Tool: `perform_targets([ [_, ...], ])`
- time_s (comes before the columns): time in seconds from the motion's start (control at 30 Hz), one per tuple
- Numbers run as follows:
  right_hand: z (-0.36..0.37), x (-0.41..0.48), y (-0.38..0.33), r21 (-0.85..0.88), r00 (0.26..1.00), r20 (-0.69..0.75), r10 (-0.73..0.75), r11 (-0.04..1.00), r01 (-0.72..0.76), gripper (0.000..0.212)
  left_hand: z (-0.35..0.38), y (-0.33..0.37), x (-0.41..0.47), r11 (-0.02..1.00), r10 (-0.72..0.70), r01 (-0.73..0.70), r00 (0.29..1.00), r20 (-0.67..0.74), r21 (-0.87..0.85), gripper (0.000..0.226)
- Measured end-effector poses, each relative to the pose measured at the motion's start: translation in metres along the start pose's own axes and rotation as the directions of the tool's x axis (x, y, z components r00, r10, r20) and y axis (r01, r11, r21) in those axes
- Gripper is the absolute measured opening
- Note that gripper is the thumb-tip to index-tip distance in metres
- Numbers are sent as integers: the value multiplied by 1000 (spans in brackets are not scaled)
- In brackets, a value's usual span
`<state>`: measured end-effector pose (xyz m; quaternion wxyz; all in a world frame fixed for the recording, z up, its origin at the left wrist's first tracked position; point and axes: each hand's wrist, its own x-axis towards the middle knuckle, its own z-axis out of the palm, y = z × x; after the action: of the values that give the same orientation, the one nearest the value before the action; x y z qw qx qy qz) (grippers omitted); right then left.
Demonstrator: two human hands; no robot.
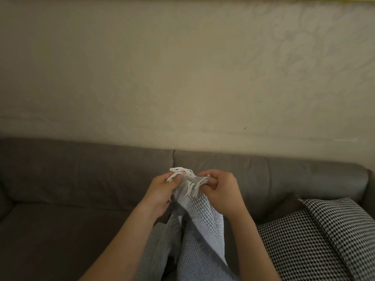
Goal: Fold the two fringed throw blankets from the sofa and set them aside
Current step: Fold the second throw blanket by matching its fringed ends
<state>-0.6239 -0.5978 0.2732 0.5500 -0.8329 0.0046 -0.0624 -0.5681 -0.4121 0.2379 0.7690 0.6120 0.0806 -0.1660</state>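
Note:
A grey-and-white woven throw blanket with white fringe hangs down between my forearms in front of the brown sofa. My left hand grips the fringed top edge on the left. My right hand pinches the same fringed edge on the right, close beside the left hand. The tassels stick up between the two hands. The blanket's lower part runs out of the bottom of the view. I see only this one blanket.
Two black-and-white houndstooth cushions lie on the sofa seat at the right. The sofa backrest runs across behind my hands, with a beige wall above it. The left seat is bare leather.

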Motion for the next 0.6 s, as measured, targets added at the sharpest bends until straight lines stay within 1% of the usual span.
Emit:
perform_targets([
  [0.1,1,0,2,-53,998,-30,-56,997,54,27,0,0,0,998,-24,24,1000,-1,-57,22],
  [0.23,4,0,4,-138,977,-195,-89,988,62,19,1,1,-1,995,-35,32,999,-30,-95,23],
  [0.3,4,1,3,-174,967,-236,-97,983,56,14,0,1,0,991,-35,30,999,-39,-128,22],
  [0.33,5,1,2,-182,962,-252,-103,982,57,16,0,1,0,991,-33,28,999,-39,-133,22],
  [0.4,5,2,2,-224,949,-272,-160,969,99,23,0,2,0,990,-31,27,999,-32,-136,20],
  [0.47,6,5,3,-275,946,-234,-223,949,156,26,1,2,0,987,-28,23,999,-28,-158,19],
  [0.5,6,6,4,-264,955,-189,-229,949,175,27,1,1,1,986,-26,20,999,-31,-166,20],
  [0.53,6,7,5,-222,967,-140,-211,959,177,27,2,1,1,985,-23,17,999,-33,-170,20],
  [0.6,6,6,6,-144,987,-68,-145,980,134,22,2,0,2,985,-24,18,999,-34,-171,20],
])
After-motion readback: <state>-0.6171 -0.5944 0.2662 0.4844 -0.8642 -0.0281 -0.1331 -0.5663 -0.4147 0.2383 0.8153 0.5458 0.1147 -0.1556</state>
